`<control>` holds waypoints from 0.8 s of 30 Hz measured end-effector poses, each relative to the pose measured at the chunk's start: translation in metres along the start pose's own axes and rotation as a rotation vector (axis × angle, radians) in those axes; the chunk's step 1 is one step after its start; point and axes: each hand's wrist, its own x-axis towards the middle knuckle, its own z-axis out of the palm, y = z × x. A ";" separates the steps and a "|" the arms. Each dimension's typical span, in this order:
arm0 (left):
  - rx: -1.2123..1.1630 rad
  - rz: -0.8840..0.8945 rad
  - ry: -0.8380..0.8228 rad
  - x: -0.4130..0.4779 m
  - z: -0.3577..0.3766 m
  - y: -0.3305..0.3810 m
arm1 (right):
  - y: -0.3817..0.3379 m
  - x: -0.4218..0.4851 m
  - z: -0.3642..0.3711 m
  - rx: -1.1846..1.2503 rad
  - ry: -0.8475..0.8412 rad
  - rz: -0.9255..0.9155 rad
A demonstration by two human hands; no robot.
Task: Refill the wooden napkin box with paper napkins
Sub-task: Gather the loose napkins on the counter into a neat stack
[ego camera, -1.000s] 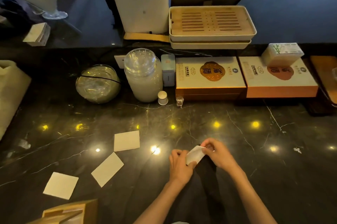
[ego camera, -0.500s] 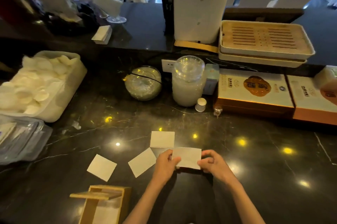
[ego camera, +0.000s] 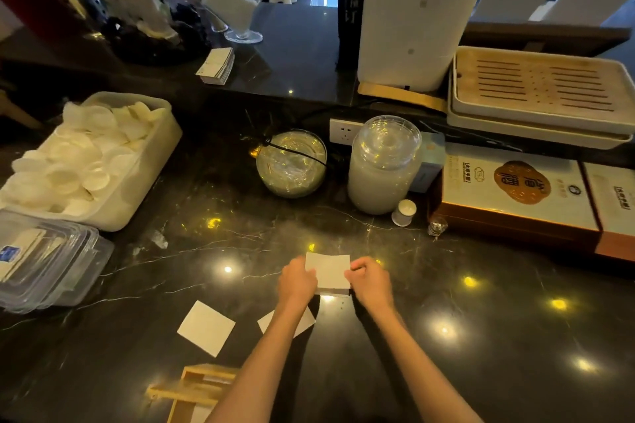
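Observation:
Both hands hold one white folded paper napkin [ego camera: 328, 270] just above the dark marble counter, near the middle of the head view. My left hand [ego camera: 296, 281] grips its left edge and my right hand [ego camera: 369, 280] pinches its right edge. A second napkin [ego camera: 206, 327] lies flat on the counter to the lower left. A third napkin [ego camera: 307, 319] is half hidden under my left forearm. The wooden napkin box [ego camera: 192, 391] stands at the bottom edge, partly cut off, left of my left arm.
A white tub of round white pieces [ego camera: 151, 161] and a clear lidded container [ego camera: 51, 261] sit at the left. A glass bowl [ego camera: 292, 164], a glass jar [ego camera: 383, 164] and a small white cap [ego camera: 403, 213] stand behind the napkin. Gift boxes [ego camera: 515, 195] and stacked trays [ego camera: 539, 96] fill the right.
The view has swung left, bringing the tub and clear container into sight. The napkin, crumpled between my hands a second ago, is now spread flat and held further forward over the counter.

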 end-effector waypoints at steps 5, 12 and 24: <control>0.160 -0.047 -0.013 0.011 0.010 -0.009 | 0.006 0.008 0.030 -0.119 0.069 0.022; 0.282 0.012 0.026 0.013 0.018 -0.013 | 0.011 0.008 0.039 -0.203 0.117 -0.018; 0.394 0.069 0.067 0.013 0.024 -0.018 | 0.017 0.000 0.050 -0.265 0.161 -0.035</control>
